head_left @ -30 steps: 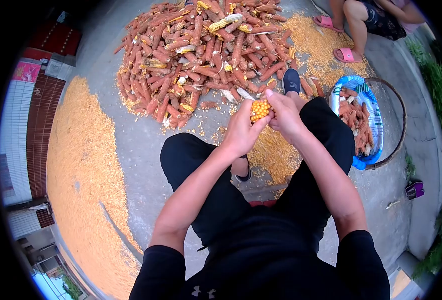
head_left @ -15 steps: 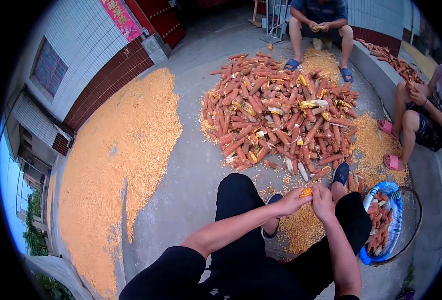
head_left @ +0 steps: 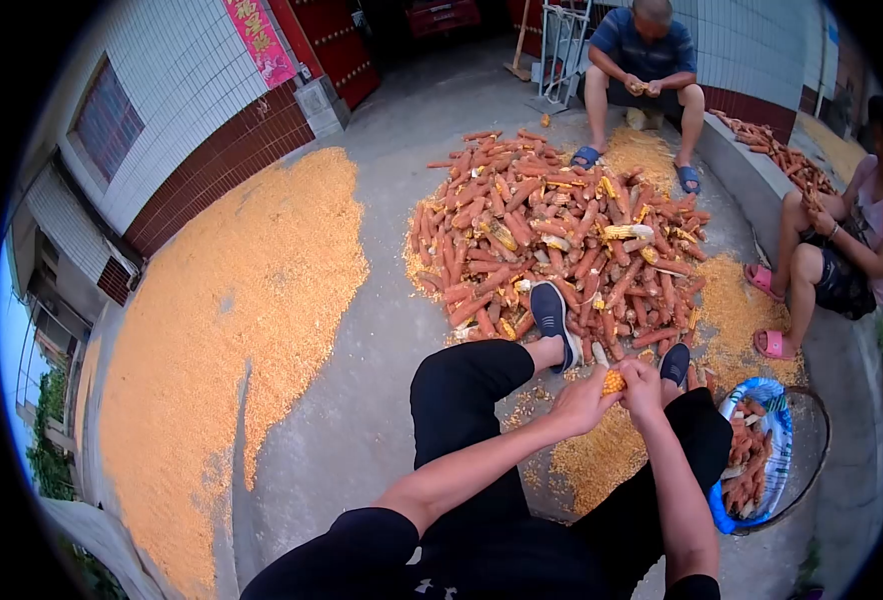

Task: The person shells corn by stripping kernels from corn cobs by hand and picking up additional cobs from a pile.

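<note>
Between my two hands is an ear of corn, its yellow kernels (head_left: 614,382) showing in the gap. My left hand (head_left: 582,402) wraps round one end of it. Closed round the other end is my right hand (head_left: 643,388); the fingers of both hands nearly meet. Most of the ear is hidden by my fingers. Below them, loose kernels (head_left: 602,462) lie on the ground between my legs. Just beyond my feet rises a big heap of reddish cobs (head_left: 562,240), with a few ears still bearing yellow kernels.
A wide layer of kernels (head_left: 232,300) covers the ground at left. A basket with a blue-and-white liner (head_left: 784,440), holding cobs, stands by my right leg. One person (head_left: 644,60) sits behind the heap, another (head_left: 862,220) at right. More cobs (head_left: 777,150) lie along the ledge.
My left foot has moved forward, up to the heap's near edge, and my left knee has shifted. Both hands stay on the corn. The view has tilted up slightly.
</note>
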`<state>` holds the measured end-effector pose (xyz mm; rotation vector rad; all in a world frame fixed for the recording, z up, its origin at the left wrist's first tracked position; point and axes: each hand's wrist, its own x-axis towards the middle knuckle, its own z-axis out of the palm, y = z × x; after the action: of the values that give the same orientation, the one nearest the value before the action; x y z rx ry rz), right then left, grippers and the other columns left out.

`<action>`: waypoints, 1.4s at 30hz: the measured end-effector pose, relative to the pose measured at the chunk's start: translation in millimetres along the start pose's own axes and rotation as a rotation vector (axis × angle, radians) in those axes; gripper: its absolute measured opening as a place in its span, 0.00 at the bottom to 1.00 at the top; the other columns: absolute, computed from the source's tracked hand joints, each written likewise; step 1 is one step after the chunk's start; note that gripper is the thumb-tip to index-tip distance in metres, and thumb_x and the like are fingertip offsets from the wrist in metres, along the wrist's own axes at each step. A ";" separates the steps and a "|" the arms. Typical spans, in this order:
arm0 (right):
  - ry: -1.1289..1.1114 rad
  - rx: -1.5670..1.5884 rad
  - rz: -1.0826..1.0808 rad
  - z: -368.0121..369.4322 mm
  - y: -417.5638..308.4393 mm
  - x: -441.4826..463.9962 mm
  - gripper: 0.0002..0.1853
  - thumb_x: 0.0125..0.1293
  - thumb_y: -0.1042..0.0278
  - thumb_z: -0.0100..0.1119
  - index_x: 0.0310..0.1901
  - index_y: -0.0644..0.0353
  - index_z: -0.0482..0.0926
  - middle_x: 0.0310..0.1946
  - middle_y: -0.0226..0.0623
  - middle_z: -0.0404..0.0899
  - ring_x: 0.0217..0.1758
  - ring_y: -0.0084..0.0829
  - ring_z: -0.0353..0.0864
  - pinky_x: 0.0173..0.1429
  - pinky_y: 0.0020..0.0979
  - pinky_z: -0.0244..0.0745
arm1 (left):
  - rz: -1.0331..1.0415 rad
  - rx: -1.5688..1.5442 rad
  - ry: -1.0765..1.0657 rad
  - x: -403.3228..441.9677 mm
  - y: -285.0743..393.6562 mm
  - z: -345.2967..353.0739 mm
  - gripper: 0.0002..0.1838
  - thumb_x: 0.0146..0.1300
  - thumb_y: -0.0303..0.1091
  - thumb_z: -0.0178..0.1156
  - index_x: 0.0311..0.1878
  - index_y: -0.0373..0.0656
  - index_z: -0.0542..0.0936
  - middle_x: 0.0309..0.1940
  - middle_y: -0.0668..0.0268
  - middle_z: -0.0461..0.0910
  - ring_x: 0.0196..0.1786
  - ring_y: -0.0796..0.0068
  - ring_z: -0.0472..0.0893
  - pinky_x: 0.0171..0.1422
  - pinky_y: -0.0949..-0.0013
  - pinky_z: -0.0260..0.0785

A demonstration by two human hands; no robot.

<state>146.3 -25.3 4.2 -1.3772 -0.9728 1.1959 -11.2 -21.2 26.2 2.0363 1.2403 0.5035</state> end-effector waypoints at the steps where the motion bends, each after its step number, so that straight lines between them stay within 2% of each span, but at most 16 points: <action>1: -0.024 0.024 0.034 0.2 1.1 -3.9 0.16 0.75 0.59 0.53 0.37 0.63 0.83 0.23 0.26 0.75 0.18 0.16 0.68 0.20 0.21 0.57 | 0.037 -0.085 0.036 -0.4 -13.2 12.5 0.26 0.68 0.50 0.61 0.52 0.35 0.68 0.40 0.42 0.81 0.44 0.39 0.82 0.46 0.45 0.72; 3: -0.055 0.098 0.104 -0.8 5.3 -10.4 0.14 0.77 0.63 0.50 0.41 0.62 0.82 0.22 0.25 0.73 0.16 0.15 0.64 0.18 0.20 0.53 | 0.111 -0.254 0.105 -1.9 -27.3 28.8 0.25 0.68 0.49 0.61 0.53 0.35 0.69 0.41 0.42 0.81 0.46 0.41 0.82 0.48 0.48 0.72; 4: -0.080 0.155 0.142 -2.2 10.6 -11.6 0.13 0.77 0.64 0.49 0.42 0.62 0.82 0.22 0.25 0.72 0.16 0.15 0.63 0.18 0.20 0.53 | 0.043 -0.394 0.054 -3.9 -29.9 31.2 0.24 0.68 0.45 0.61 0.57 0.35 0.73 0.48 0.46 0.81 0.54 0.50 0.81 0.57 0.55 0.71; 7: -0.108 0.232 0.182 -2.0 18.4 -18.9 0.13 0.78 0.67 0.46 0.47 0.63 0.81 0.21 0.24 0.69 0.16 0.14 0.60 0.19 0.20 0.50 | 0.010 -0.449 -0.022 -4.4 -41.6 40.8 0.24 0.69 0.43 0.61 0.59 0.35 0.73 0.46 0.48 0.81 0.51 0.51 0.81 0.58 0.58 0.71; 11: -0.017 0.249 0.199 1.1 22.2 -29.9 0.14 0.78 0.62 0.48 0.50 0.62 0.81 0.22 0.23 0.69 0.19 0.15 0.63 0.19 0.20 0.51 | 0.036 -0.831 -0.028 -5.8 -50.5 54.6 0.23 0.71 0.43 0.59 0.57 0.34 0.72 0.44 0.55 0.79 0.49 0.67 0.79 0.55 0.64 0.71; 15: -0.020 0.082 0.155 -2.7 35.3 -38.9 0.15 0.77 0.58 0.54 0.51 0.61 0.80 0.24 0.24 0.71 0.20 0.15 0.66 0.20 0.20 0.54 | -0.062 -0.667 -0.001 -14.0 -71.7 76.9 0.18 0.71 0.35 0.58 0.59 0.37 0.73 0.44 0.64 0.78 0.47 0.78 0.77 0.51 0.68 0.71; 20: -0.026 -0.077 0.058 -1.7 52.4 -45.2 0.10 0.75 0.64 0.56 0.45 0.62 0.79 0.26 0.24 0.74 0.25 0.14 0.69 0.28 0.21 0.63 | -0.109 -0.413 -0.088 -26.4 -32.2 45.4 0.19 0.66 0.33 0.62 0.54 0.36 0.69 0.39 0.49 0.77 0.41 0.62 0.80 0.45 0.62 0.71; 22: 0.000 -0.187 0.004 -6.1 58.0 -43.2 0.14 0.74 0.60 0.58 0.42 0.65 0.80 0.24 0.29 0.75 0.27 0.19 0.71 0.32 0.26 0.68 | -0.039 -0.436 -0.011 -28.1 -39.1 63.1 0.18 0.65 0.31 0.62 0.52 0.37 0.68 0.35 0.52 0.76 0.37 0.63 0.79 0.42 0.60 0.71; 24: -0.016 -0.201 -0.012 -5.4 56.1 -48.8 0.15 0.75 0.59 0.55 0.42 0.66 0.79 0.25 0.31 0.75 0.29 0.20 0.72 0.35 0.28 0.69 | -0.021 -0.440 0.000 -30.2 -32.4 64.8 0.20 0.64 0.34 0.63 0.52 0.37 0.66 0.37 0.43 0.79 0.43 0.40 0.82 0.43 0.52 0.72; 27: -0.033 -0.122 0.004 -6.8 57.4 -55.8 0.15 0.77 0.60 0.51 0.43 0.66 0.79 0.26 0.33 0.76 0.31 0.22 0.73 0.37 0.28 0.70 | -0.061 -0.460 -0.041 -30.0 -29.3 64.7 0.19 0.64 0.33 0.64 0.52 0.38 0.67 0.36 0.43 0.79 0.40 0.42 0.82 0.42 0.53 0.72; 28: -0.032 -0.072 -0.004 -7.7 58.6 -56.3 0.15 0.78 0.61 0.50 0.43 0.66 0.79 0.27 0.33 0.76 0.31 0.22 0.73 0.38 0.28 0.70 | 0.004 -0.456 -0.026 -29.6 -31.5 66.1 0.20 0.64 0.31 0.65 0.53 0.37 0.68 0.33 0.50 0.79 0.35 0.54 0.82 0.41 0.57 0.72; 31: -0.025 0.044 0.022 -14.7 64.4 -59.3 0.15 0.80 0.63 0.46 0.44 0.66 0.79 0.28 0.30 0.75 0.32 0.22 0.73 0.38 0.28 0.70 | -0.026 -0.618 -0.167 -26.2 -27.4 62.5 0.14 0.66 0.27 0.62 0.51 0.36 0.70 0.37 0.65 0.74 0.42 0.79 0.74 0.46 0.70 0.69; 32: -0.028 0.110 0.083 -21.6 63.5 -59.3 0.15 0.80 0.64 0.45 0.44 0.65 0.79 0.28 0.29 0.75 0.31 0.21 0.72 0.37 0.27 0.69 | 0.060 -0.614 -0.151 -22.3 -31.3 71.5 0.14 0.70 0.31 0.60 0.54 0.37 0.70 0.32 0.70 0.71 0.33 0.83 0.72 0.36 0.75 0.66; 35: -0.029 0.285 0.164 -32.4 56.5 -54.9 0.14 0.80 0.65 0.44 0.47 0.64 0.79 0.27 0.25 0.73 0.25 0.14 0.65 0.29 0.21 0.61 | -0.227 -1.029 -0.357 -16.2 -22.8 67.9 0.16 0.74 0.35 0.56 0.58 0.38 0.69 0.26 0.74 0.66 0.23 0.88 0.64 0.26 0.78 0.56; 36: -0.010 0.274 0.130 -30.3 52.6 -52.5 0.14 0.80 0.65 0.44 0.48 0.64 0.80 0.27 0.24 0.72 0.24 0.12 0.63 0.27 0.20 0.58 | -0.193 -1.035 -0.328 -14.7 -22.3 72.3 0.17 0.76 0.38 0.54 0.60 0.38 0.68 0.24 0.75 0.64 0.21 0.88 0.61 0.24 0.79 0.52; 42: 0.004 0.359 0.185 -22.5 53.0 -48.8 0.14 0.80 0.63 0.48 0.51 0.65 0.79 0.25 0.26 0.74 0.26 0.16 0.69 0.29 0.22 0.65 | -0.372 -1.157 -0.242 -13.0 -19.7 71.5 0.21 0.80 0.46 0.45 0.62 0.38 0.70 0.21 0.76 0.62 0.19 0.88 0.57 0.22 0.79 0.47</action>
<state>157.3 -84.8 -40.9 -1.1967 -0.5990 1.4265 15.9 -52.2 -36.8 0.8384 0.8193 0.5754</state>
